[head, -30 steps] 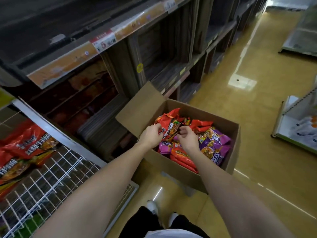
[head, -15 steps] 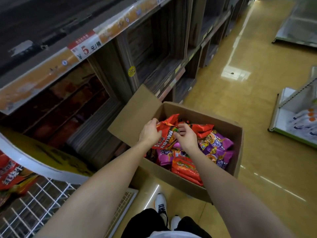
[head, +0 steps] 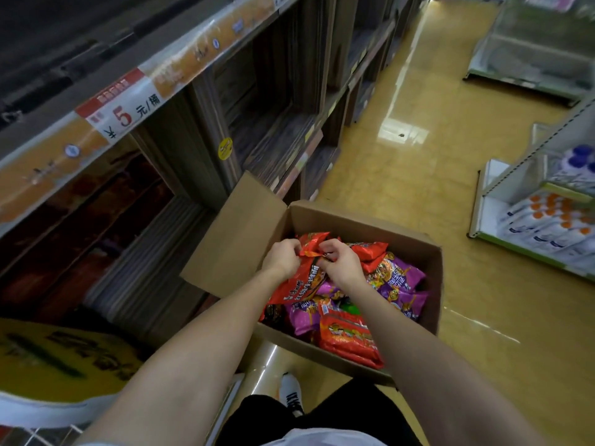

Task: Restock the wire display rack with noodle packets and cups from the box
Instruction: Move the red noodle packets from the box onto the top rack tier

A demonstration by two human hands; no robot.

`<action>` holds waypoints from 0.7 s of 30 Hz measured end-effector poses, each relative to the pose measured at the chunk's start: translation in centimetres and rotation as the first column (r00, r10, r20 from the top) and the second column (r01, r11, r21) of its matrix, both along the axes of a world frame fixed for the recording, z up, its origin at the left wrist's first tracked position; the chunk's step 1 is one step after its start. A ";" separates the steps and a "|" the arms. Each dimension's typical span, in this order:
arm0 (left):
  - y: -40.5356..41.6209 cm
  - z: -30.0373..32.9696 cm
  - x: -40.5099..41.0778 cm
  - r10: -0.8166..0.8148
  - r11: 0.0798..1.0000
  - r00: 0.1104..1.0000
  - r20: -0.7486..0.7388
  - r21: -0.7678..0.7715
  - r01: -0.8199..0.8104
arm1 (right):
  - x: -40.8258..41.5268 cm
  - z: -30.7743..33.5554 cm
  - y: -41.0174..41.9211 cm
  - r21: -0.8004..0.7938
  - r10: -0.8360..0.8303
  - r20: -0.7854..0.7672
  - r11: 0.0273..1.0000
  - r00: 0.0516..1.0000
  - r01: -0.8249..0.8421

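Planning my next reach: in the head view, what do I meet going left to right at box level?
Yellow sign → box flap → left hand → red packet → right hand → purple packets → floor → bottles.

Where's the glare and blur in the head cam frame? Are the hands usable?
Head view: ceiling-light glare on the glossy floor; yellow sign at lower left smeared by motion blur; wide-angle bending of the shelf edge. Left hand, right hand and the red packet they grip are evenly lit and fairly sharp.
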State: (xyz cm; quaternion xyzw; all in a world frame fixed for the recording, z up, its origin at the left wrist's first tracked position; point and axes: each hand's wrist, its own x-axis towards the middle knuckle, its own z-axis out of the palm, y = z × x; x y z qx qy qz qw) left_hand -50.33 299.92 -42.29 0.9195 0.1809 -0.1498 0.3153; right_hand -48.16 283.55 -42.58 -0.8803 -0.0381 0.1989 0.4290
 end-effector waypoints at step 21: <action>-5.9 6.5 -5.8 0.258 0.952 0.951 0.169 -0.213 -0.221 | -0.6 3.4 -5.7 -0.068 0.472 0.001 0.880 0.882 -0.470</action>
